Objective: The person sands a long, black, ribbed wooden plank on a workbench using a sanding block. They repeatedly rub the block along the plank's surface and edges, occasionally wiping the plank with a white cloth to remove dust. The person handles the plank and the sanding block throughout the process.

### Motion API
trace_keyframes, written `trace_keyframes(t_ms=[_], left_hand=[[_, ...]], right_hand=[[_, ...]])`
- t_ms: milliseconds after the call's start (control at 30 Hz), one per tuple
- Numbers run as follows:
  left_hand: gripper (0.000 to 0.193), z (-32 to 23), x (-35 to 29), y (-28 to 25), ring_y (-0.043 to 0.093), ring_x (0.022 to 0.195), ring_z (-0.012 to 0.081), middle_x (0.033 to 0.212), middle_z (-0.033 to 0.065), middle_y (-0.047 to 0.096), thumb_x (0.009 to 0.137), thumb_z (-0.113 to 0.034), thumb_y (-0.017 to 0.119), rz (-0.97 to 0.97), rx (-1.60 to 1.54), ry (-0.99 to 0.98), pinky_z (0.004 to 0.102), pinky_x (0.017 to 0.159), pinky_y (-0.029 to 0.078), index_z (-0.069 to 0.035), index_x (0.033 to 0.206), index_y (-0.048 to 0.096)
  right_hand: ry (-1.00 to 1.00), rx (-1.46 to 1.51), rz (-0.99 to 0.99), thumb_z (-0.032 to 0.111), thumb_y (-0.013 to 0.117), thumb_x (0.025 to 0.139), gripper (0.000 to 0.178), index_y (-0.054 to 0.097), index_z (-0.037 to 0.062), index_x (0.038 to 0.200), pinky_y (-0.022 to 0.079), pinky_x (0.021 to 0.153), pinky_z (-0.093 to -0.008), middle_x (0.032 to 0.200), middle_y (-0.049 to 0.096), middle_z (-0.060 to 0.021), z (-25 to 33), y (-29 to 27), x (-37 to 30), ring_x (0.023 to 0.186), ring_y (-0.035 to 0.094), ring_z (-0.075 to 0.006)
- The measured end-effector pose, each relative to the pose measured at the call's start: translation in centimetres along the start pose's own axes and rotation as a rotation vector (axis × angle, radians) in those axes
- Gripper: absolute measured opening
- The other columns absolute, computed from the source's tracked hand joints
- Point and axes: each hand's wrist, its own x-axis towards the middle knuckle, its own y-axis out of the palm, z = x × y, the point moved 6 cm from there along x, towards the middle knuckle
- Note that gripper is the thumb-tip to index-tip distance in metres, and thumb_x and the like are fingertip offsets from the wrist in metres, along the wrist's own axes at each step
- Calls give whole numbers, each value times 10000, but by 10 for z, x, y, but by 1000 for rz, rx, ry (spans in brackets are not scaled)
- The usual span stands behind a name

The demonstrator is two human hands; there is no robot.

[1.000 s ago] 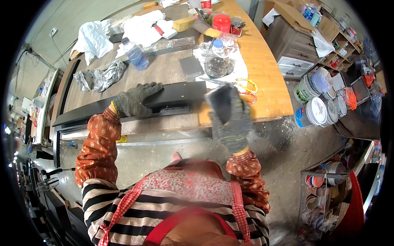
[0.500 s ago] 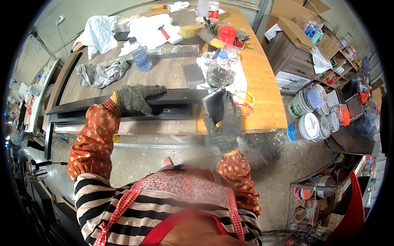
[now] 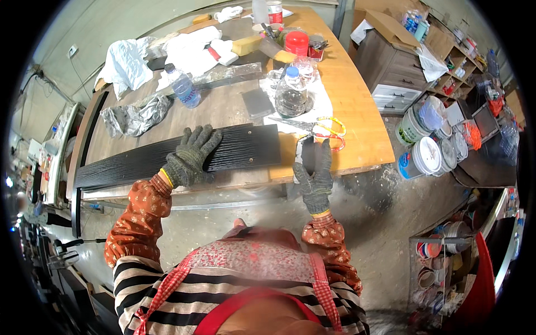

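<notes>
A long black wood-grained panel (image 3: 234, 149) lies flat near the table's front edge, its grooved face up. Small metal spots show near the panel's right end. My left hand (image 3: 191, 156), in a dark grey knit glove, rests on the panel with its fingers spread. Past that end, my right hand (image 3: 316, 181), gloved alike, grips a dark flat piece with a pale edge (image 3: 308, 153) between thumb and fingers. What kind of piece it is, I cannot tell. Scissors (image 3: 329, 131) with yellow and red handles lie just beyond it.
Behind the panel are a dark square sheet (image 3: 257, 104), a large clear bottle (image 3: 291, 99), a smaller water bottle (image 3: 183, 86) and crumpled grey plastic (image 3: 137, 115). White cloths (image 3: 192, 50) and a red-lidded tub (image 3: 296, 43) sit farther back. Several buckets (image 3: 420, 158) stand at the right.
The panel has turned from a tilted position to flat, grooved face up. My left hand has gone from gripping its edge to lying spread on it. My right hand has shifted slightly right and nearer.
</notes>
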Motion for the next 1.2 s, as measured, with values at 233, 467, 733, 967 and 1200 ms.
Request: trace_keyframes(t_ms=[233,467,733,967,1200], left_hand=[[1115,-19,13,5,281,1432,498,1518,331,293,700,-404,801,-153,52,108,615,1192,176,-16,1555,200],[961,-29,22,-26,424,1329,516,1481,351,362,783,-294,749,4,-37,209,535,1144,328,-2,1546,244],[670,0,44,-62,690,950,341,1023,238,702,853,-290,720,289,-432,361,414,838,527,-93,1449,485],[646,17,57,-66,676,989,351,1074,208,695,832,-357,742,219,-497,469,413,876,522,-82,1386,553],[684,13,69,-60,659,1053,350,1129,202,679,828,-387,733,240,-463,530,428,910,523,-99,1415,532]], right_hand=[[109,629,194,111,625,962,681,287,-6,1542,363,1132,-330,1511,419,-168,-40,16,-36,1352,454,-221],[54,693,-21,20,580,953,727,247,114,1592,482,996,-331,1400,534,-122,-28,32,-61,1149,573,-195],[-419,-2,-237,171,740,871,805,305,-78,1501,416,1077,-439,1421,509,-239,105,18,-50,1283,525,-391],[-437,-601,-92,387,751,839,843,365,58,1513,490,951,-502,1372,536,-236,140,30,-13,1164,584,-409],[-211,-505,-168,418,733,844,824,367,86,1504,518,910,-464,1200,644,-225,108,-9,11,1073,650,-375]])
